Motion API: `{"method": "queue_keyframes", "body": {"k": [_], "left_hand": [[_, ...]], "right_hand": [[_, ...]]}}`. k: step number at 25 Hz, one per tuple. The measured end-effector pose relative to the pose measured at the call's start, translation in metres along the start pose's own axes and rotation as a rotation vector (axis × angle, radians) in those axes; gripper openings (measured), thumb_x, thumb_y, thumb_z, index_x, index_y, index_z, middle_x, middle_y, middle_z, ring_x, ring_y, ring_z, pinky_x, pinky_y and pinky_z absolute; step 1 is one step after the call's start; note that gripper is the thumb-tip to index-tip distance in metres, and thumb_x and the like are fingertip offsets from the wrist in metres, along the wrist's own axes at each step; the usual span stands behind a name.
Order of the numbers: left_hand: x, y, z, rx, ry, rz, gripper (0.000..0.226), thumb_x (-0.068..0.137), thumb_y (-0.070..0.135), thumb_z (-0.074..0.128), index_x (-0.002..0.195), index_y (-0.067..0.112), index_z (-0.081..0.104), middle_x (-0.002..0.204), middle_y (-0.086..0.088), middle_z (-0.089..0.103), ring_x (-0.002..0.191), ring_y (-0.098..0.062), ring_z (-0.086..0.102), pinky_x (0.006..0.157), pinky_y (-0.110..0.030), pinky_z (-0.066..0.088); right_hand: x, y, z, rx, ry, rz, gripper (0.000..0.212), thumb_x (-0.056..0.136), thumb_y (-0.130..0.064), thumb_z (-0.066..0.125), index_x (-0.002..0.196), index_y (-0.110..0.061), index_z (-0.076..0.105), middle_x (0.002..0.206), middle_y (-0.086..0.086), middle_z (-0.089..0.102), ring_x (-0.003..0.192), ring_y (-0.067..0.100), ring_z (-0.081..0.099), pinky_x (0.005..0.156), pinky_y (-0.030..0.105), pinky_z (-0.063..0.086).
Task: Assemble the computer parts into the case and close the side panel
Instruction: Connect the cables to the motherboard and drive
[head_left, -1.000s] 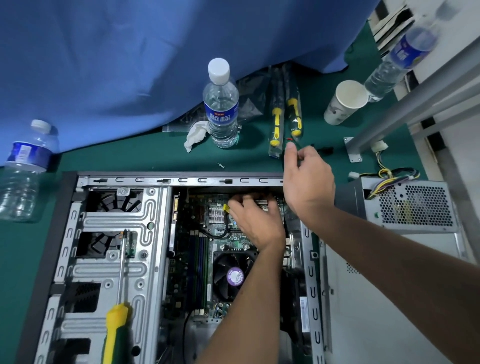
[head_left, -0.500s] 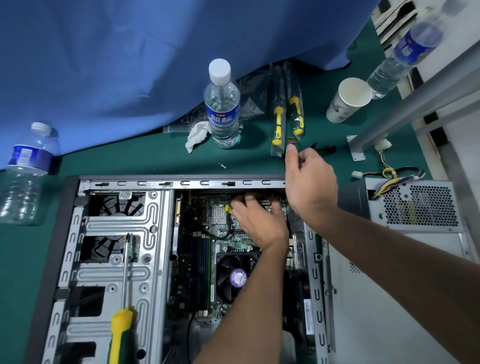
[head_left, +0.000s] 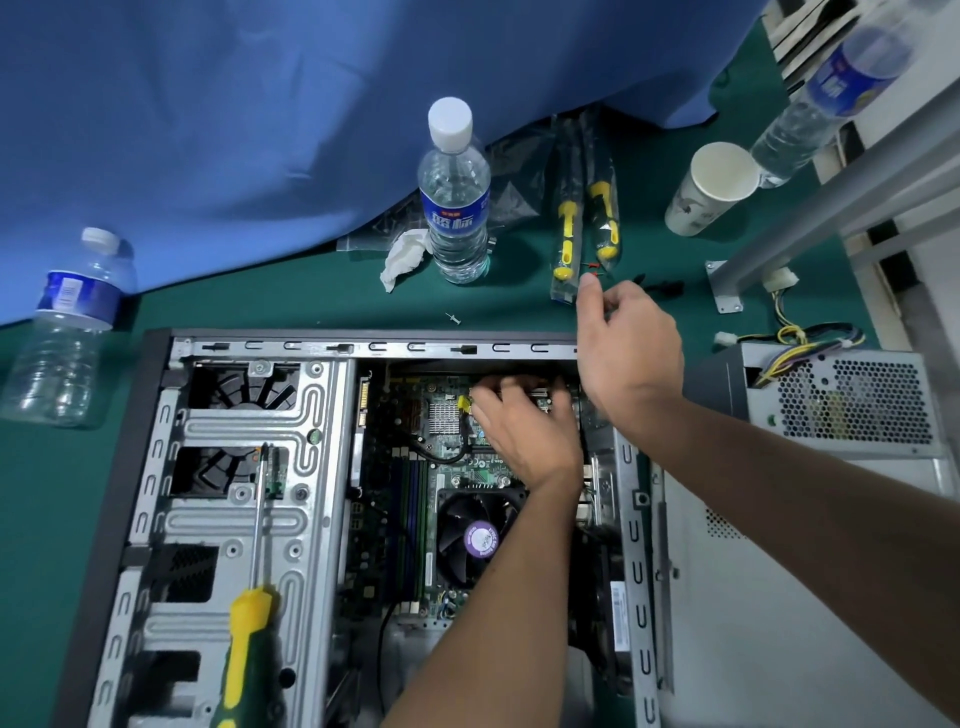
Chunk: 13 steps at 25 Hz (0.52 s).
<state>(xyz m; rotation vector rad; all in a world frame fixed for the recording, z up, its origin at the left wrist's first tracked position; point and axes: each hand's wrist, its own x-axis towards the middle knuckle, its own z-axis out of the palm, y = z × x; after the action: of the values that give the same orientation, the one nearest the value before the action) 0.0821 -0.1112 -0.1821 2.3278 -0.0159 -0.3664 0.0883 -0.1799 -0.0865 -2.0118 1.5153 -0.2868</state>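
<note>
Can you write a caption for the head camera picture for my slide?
Left hand reaches onto the motherboard inside the open case, right hand above its top edge.

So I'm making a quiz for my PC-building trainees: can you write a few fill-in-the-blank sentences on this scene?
1. The left hand reaches inside the open ____.
2. The yellow-handled screwdriver lies on the case's metal ____.
3. The upright water bottle has a ____ cap.
4. The paper cup stands on the ____ mat.

Missing words: case; frame; white; green
</note>
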Motion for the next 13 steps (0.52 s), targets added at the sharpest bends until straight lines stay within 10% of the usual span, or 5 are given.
{"method": "queue_keyframes", "body": {"k": [13], "left_hand": [[0.0009, 0.0008, -0.0002, 0.009, -0.008, -0.010, 0.032, 0.075, 0.028, 0.079, 0.095, 0.007, 0.066, 0.113, -0.008, 0.045, 0.111, -0.025, 0.040, 0.098, -0.041, 0.039]], "right_hand": [[-0.0006, -0.0008, -0.0008, 0.002, 0.004, 0.003, 0.042, 0.099, -0.054, 0.037, 0.083, -0.020, 0.054, 0.067, -0.007, 0.054, 0.072, 0.025, 0.052, 0.067, 0.033, 0.033]]}}
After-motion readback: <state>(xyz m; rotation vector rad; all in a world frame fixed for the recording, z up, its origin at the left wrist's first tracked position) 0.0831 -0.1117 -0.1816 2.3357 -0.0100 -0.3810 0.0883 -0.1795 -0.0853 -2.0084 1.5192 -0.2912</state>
